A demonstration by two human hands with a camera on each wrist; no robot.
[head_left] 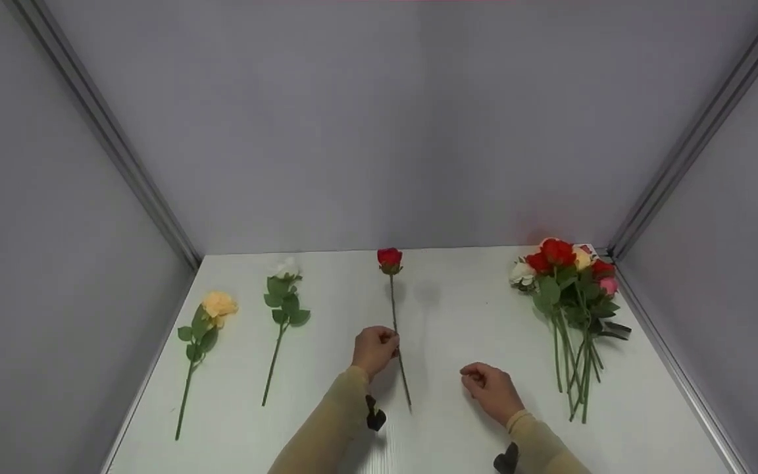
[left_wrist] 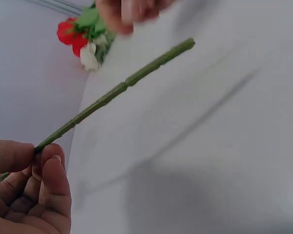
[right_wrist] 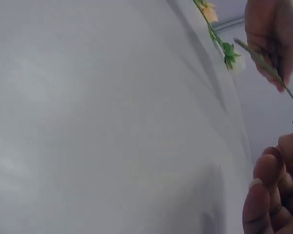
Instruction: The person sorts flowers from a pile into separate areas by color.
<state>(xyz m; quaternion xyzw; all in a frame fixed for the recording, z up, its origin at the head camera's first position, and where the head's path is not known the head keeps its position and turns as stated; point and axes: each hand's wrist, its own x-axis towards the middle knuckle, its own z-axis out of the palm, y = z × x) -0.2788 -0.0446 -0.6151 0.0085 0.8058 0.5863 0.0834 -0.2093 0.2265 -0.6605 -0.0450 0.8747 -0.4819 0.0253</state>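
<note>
A single red rose (head_left: pixel 389 258) with a bare green stem (left_wrist: pixel 122 87) is pinched between the thumb and fingers of my left hand (head_left: pixel 375 351), about midway down the stem. The stem's lower end sticks out past the fingers, and its shadow falls on the white table in the left wrist view. To the right, my right hand (head_left: pixel 492 393) hovers over the table with fingers loosely curled and nothing in them. In the right wrist view, those curled fingers (right_wrist: pixel 268 170) show at the lower right edge.
On the left lie a yellow rose (head_left: pixel 219 305) and a white rose (head_left: pixel 286 268), set apart with stems toward me. A bunch of red, white, yellow and pink flowers (head_left: pixel 566 276) lies at the right. Grey panels (head_left: pixel 353 131) wall in the white table (head_left: pixel 458 316).
</note>
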